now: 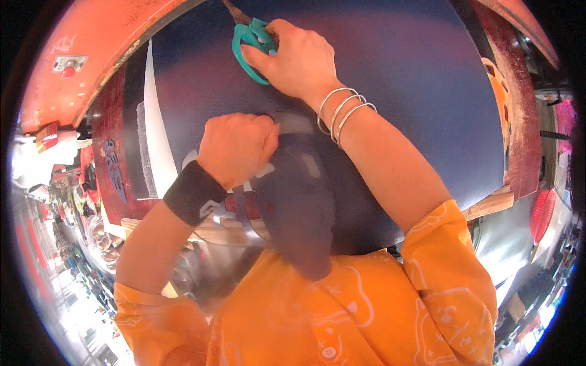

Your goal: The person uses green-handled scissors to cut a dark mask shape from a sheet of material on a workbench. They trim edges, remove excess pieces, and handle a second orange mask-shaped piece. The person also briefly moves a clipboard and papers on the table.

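Note:
My right hand (299, 58) is closed round the teal handles of a pair of scissors (259, 32), whose dark blades point to the upper left and run out of view at the top. Under both hands spreads a large smooth dark blue sheet (421, 116). My left hand (238, 149), with a black wristband, is curled into a fist nearer my body. From its fingers a limp dark blue piece with cut-out gaps (299, 210) hangs toward my orange shirt; motion blurs it, and the fingertips are hidden.
A white sheet edge (160, 134) shows at the left of the dark sheet. Beside it, small dark cut-out pieces (113, 168) lie on the reddish board (131, 207). An orange machine body (79, 43) with a red button stands at upper left. An orange perforated piece (497, 91) lies at right.

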Demonstrator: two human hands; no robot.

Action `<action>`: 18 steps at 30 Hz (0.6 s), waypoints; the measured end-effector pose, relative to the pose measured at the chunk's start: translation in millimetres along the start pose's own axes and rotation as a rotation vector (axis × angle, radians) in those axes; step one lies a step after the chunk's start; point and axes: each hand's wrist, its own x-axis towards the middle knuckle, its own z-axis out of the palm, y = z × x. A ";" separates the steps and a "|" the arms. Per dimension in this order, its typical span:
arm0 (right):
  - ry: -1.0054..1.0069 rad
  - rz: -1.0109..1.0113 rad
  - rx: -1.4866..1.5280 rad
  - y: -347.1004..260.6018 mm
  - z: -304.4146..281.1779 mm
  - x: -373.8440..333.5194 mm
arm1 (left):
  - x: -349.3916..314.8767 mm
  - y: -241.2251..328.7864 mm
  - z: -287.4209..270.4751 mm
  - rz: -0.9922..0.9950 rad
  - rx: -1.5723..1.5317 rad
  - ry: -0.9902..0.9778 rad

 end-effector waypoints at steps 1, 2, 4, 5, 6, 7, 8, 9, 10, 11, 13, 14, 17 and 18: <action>0.009 0.009 -0.005 -0.1 0.2 1.2 | -3.3 1.4 3.0 0.031 -0.045 0.093; 0.015 0.016 -0.007 -0.2 1.2 2.0 | -6.5 2.6 5.5 0.037 -0.022 0.122; 0.031 0.005 0.003 0.3 2.0 3.3 | -12.3 6.6 8.8 0.068 0.026 0.195; 0.041 0.001 0.007 1.0 2.4 3.9 | -15.4 8.7 9.9 0.056 0.028 0.210; 0.044 0.011 0.009 1.8 2.7 4.4 | -18.4 11.5 11.3 0.045 0.028 0.222; 0.067 -0.007 0.020 2.7 3.4 4.7 | -21.5 13.6 12.8 0.036 0.028 0.235; 0.081 -0.019 0.028 3.6 3.9 5.1 | -24.3 15.9 14.2 0.027 0.014 0.245; 0.079 -0.015 0.033 4.4 4.7 5.2 | -27.1 17.6 16.0 0.016 -0.002 0.249; 0.095 -0.025 0.051 4.9 5.5 5.5 | -29.1 18.6 17.5 0.006 -0.012 0.259; 0.097 -0.024 0.064 5.4 6.6 5.6 | -30.3 18.7 19.3 -0.011 -0.031 0.268; 0.109 -0.030 0.069 6.2 9.0 5.7 | -30.5 18.1 23.3 -0.040 -0.068 0.296; 0.116 -0.041 0.064 6.7 10.1 5.3 | -29.4 17.4 25.3 -0.082 -0.081 0.305; 0.125 -0.099 0.085 9.2 11.7 3.1 | -26.6 18.9 29.1 -0.179 -0.151 0.333; 0.130 -0.121 0.098 10.8 11.6 2.2 | -26.5 20.4 29.3 -0.194 -0.200 0.335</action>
